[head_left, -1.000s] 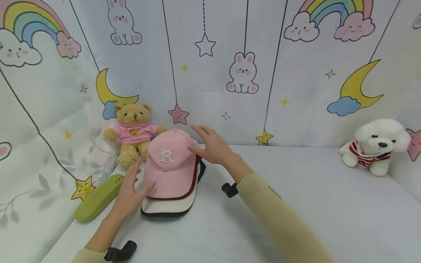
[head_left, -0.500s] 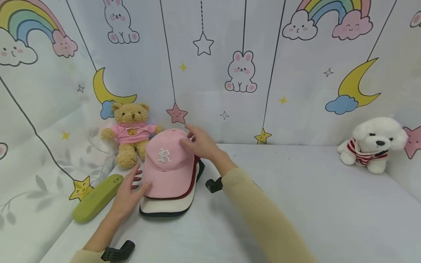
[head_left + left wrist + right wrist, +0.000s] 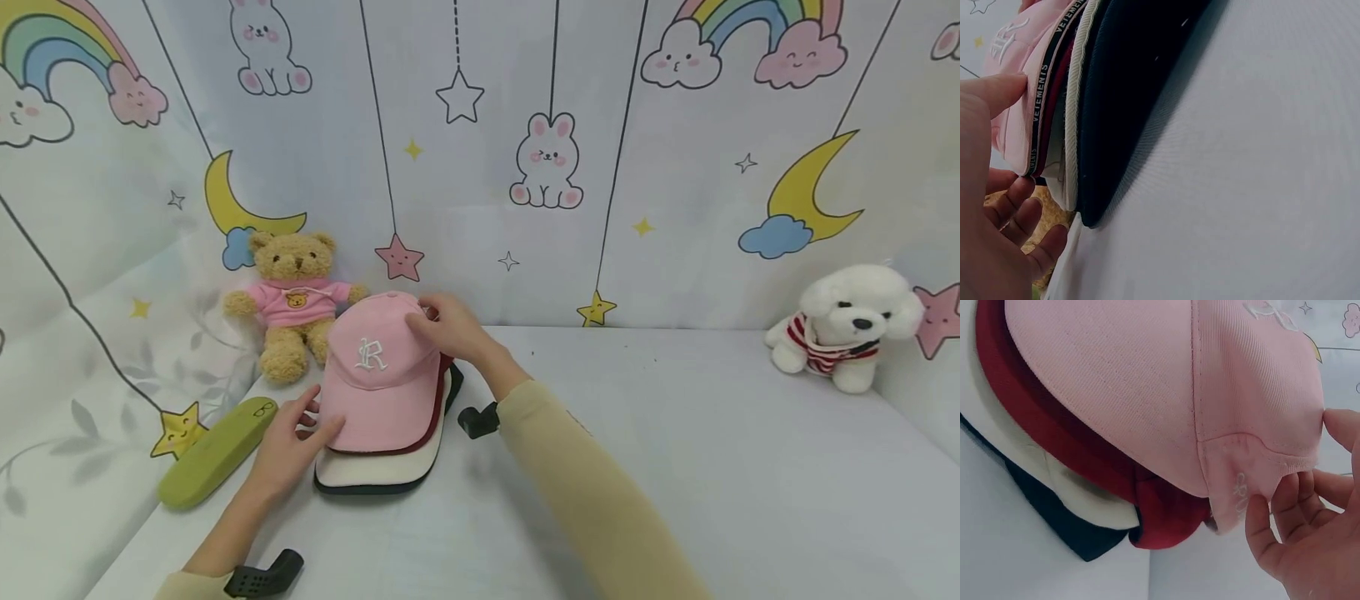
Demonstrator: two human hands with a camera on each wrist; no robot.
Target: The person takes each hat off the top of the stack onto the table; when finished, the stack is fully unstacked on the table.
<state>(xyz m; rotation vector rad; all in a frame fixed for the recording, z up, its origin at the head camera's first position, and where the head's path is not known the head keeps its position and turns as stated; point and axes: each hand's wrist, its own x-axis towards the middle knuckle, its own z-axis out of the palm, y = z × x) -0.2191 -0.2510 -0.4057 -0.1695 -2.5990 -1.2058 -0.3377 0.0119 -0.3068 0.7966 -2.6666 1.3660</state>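
A pink baseball cap with a white embroidered letter tops a stack of caps. Below it are a dark red cap, a cream cap and a dark navy cap, their brims facing me. My left hand holds the pink brim's left edge, thumb on top and fingertips at its lower edge. My right hand grips the back right of the pink crown, thumb on the crown and fingers along the rear edge. The pink cap still rests on the others.
A teddy bear in a pink top sits behind the stack to the left. A green glasses case lies left of my left hand. A white plush dog sits far right on the white table, before a patterned backdrop.
My right hand has moved left and slightly down from beside the crown onto the pink cap. My left hand has closed in on the brim. The caps stay stacked.
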